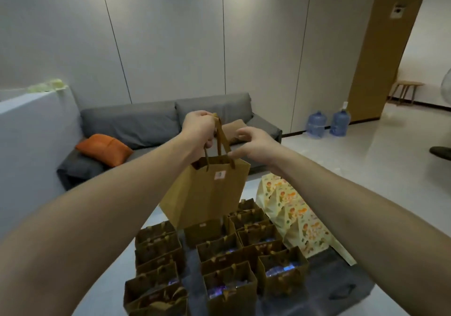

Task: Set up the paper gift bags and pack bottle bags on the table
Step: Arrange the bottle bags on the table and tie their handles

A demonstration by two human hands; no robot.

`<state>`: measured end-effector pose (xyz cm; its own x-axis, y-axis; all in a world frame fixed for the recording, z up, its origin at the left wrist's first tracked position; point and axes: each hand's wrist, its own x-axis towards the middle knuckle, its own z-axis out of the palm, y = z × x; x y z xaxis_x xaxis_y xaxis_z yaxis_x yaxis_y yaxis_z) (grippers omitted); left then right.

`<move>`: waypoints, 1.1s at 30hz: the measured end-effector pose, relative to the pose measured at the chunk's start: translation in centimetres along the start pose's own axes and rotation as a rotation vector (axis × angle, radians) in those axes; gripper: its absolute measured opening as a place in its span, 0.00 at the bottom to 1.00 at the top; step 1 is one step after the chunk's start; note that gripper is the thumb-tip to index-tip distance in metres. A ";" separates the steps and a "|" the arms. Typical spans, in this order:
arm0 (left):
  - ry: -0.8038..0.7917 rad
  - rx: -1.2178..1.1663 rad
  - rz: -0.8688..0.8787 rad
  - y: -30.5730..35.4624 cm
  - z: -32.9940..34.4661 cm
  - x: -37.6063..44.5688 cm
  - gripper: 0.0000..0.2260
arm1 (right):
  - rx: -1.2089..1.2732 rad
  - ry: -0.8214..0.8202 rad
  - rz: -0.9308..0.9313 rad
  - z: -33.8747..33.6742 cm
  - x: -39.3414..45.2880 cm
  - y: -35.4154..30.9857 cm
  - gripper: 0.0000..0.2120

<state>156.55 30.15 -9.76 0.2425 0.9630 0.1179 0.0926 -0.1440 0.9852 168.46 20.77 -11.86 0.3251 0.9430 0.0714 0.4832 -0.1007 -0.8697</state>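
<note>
A brown paper gift bag (207, 193) hangs in the air above the table, tilted, with a small label near its top. My left hand (199, 126) grips its ribbon handles from above. My right hand (253, 143) is just right of the handles, fingers loosely curled, fingertips at the bag's rim; whether it pinches the handle I cannot tell. Below stand several small brown gift bags (229, 249) in rows on the grey table (339, 289), some showing shiny blue-purple contents. Pale yellow patterned bags (300, 220) lie in a row at the right.
Beyond the table stands a grey sofa (151, 122) with an orange cushion (105, 148). Two blue water jugs (327, 124) sit on the floor by the wall at the right. A white partition (31, 130) rises at the left.
</note>
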 end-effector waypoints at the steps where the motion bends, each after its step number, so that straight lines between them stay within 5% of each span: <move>1: 0.003 -0.016 0.001 0.3 -1.0 0.1 0.13 | -0.003 -0.015 -0.016 1.1 0.6 -0.1 0.37; 5: 0.021 -0.072 0.001 1.2 -4.4 0.6 0.13 | 0.007 -0.030 -0.123 4.5 2.4 -1.6 0.33; 10: -0.002 -0.087 0.028 1.7 -7.2 0.7 0.13 | 0.059 0.076 -0.205 6.3 3.2 -4.4 0.05; 18: -0.054 0.265 0.039 -1.7 -11.2 0.7 0.08 | 0.186 0.073 -0.147 8.9 3.4 -3.3 0.05; 22: -0.262 0.624 0.024 -5.5 -11.5 -0.4 0.02 | 0.128 0.022 -0.101 10.8 3.5 -0.1 0.06; 25: -0.389 0.676 -0.071 -8.2 -10.8 -0.6 0.02 | 0.067 -0.083 -0.055 12.4 4.2 2.9 0.04; 33: -0.128 0.599 -0.121 -17.0 -7.4 3.8 0.02 | -0.047 -0.215 0.108 14.7 8.9 13.8 0.06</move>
<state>148.74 37.94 -25.16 0.3066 0.9509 -0.0427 0.6432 -0.1739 0.7457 166.11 32.43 -30.37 0.1992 0.9712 -0.1308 0.4938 -0.2147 -0.8427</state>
